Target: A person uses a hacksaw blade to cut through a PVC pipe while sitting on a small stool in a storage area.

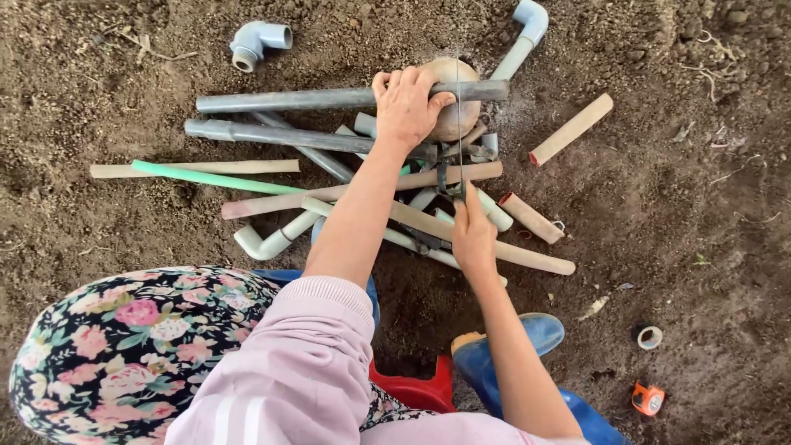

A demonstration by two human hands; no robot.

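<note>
No bin or box holds the pipes; they lie loose in a crossed heap on the bare, crumbly brown soil. The left hand presses down on a long grey plastic pipe at the far side of the heap, its fingers curled over the pipe where it rests on a rounded tan stone. The right hand is nearer, its fingers closed around the handle of a thin-bladed hacksaw, whose blade runs up to the grey pipe just right of the left hand.

A second dark grey pipe lies just nearer than the first. Below it a slim green tube and several smooth beige pipe lengths cross each other, with a white curved elbow piece at the near left of the heap. A short beige offcut lies apart to the right. A pale blue-grey elbow fitting sits alone on the far soil, and another pale blue bend joins a pipe at the far right.

Near right, a small roll of white tape and an orange tape measure rest on the ground beside a blue rubber boot. A red plastic stool shows under the person.
</note>
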